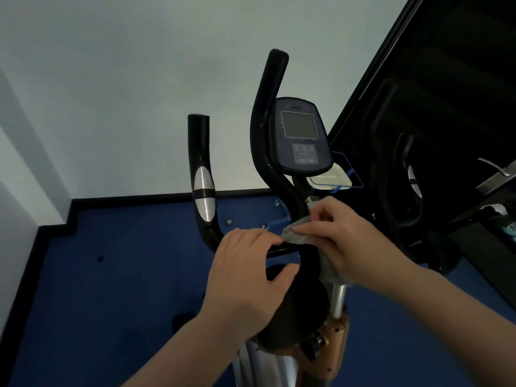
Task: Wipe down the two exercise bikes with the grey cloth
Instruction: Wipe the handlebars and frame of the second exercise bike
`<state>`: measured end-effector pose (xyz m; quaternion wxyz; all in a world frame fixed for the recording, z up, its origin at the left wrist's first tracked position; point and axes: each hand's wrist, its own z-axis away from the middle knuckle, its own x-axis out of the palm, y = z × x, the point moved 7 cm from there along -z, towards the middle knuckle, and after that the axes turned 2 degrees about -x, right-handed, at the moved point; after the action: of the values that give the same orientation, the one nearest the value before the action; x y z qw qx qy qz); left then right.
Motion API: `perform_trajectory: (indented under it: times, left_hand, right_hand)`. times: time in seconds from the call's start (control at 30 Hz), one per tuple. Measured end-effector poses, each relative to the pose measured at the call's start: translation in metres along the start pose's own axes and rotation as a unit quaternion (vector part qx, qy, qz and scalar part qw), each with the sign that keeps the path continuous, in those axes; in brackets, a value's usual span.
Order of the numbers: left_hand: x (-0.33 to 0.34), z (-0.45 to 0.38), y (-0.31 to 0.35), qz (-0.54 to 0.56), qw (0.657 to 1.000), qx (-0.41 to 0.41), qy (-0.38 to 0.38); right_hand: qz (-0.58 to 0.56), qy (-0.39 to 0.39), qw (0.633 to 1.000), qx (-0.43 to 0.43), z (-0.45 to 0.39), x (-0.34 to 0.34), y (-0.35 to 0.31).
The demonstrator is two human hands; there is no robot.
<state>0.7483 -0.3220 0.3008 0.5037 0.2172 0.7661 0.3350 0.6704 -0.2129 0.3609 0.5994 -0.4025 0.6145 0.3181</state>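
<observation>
An exercise bike fills the middle of the head view, with black curved handlebars (202,174), a dark console (300,138) and a silver post (339,300). My left hand (245,277) grips the handlebar crossbar and the black pad below it. My right hand (343,238) holds the grey cloth (296,233) pressed against the base of the right handlebar, under the console. Part of the cloth hangs hidden behind my right hand. A second machine shows only as a dark frame (405,163) on the right.
Blue floor (111,275) spreads to a white wall (125,93) with a black skirting. A clear holder with a pale object (332,177) sits behind the console. An orange frame piece with a black knob (315,347) lies below the post.
</observation>
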Motion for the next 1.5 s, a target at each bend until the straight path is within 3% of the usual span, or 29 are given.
perform_trajectory:
  times: [0.2,0.43,0.63,0.77,0.83,0.9,0.93,1.0,1.07,1.1,1.23,1.37,1.5]
  left_hand:
    - [0.001,-0.001,0.000,-0.007,1.000,0.001,-0.001]
    - [0.001,-0.001,-0.002,-0.013,1.000,-0.012,-0.016]
    - [0.000,0.000,0.000,-0.005,1.000,-0.007,-0.008]
    - [0.000,-0.001,0.000,-0.020,1.000,-0.004,-0.017]
    - [0.000,0.000,0.000,-0.021,1.000,-0.006,-0.021]
    - [-0.001,0.000,0.000,-0.014,1.000,-0.008,-0.017]
    - [-0.001,0.000,-0.001,-0.012,1.000,-0.009,-0.015]
    - [0.000,0.000,-0.001,-0.011,1.000,-0.009,-0.012]
    - [0.000,0.000,0.000,-0.012,1.000,-0.009,-0.009]
    - [0.000,0.000,0.001,-0.014,1.000,-0.007,-0.010]
    - [-0.002,-0.001,0.003,-0.021,1.000,0.007,-0.014]
    - [-0.003,0.002,0.003,-0.005,1.000,0.002,-0.006]
    - [-0.004,0.003,0.003,0.003,1.000,-0.004,0.001]
  right_hand:
    - [0.012,-0.025,0.999,0.025,-0.002,0.013,0.004]
    - [0.010,-0.131,0.991,0.003,0.007,0.021,0.000]
    - [0.075,-0.111,0.991,0.015,0.000,0.022,-0.008]
    - [0.090,-0.178,0.980,0.008,-0.006,0.027,-0.008]
    - [0.038,-0.234,0.971,0.032,-0.004,0.026,0.000]
    - [-0.092,-0.258,0.957,0.091,0.007,0.020,0.013]
    - [-0.167,-0.231,0.951,0.119,0.010,0.015,0.019]
    - [-0.278,-0.069,0.945,0.157,0.010,-0.001,0.034]
    - [-0.275,0.095,0.939,0.181,0.005,-0.008,0.038]
    - [-0.252,0.135,0.940,0.187,0.002,-0.004,0.034]
    - [-0.213,0.171,0.944,0.183,0.012,0.020,0.022]
    - [-0.301,0.172,0.918,0.195,0.062,0.040,0.021]
    - [-0.296,0.263,0.897,0.198,0.072,0.049,0.014]
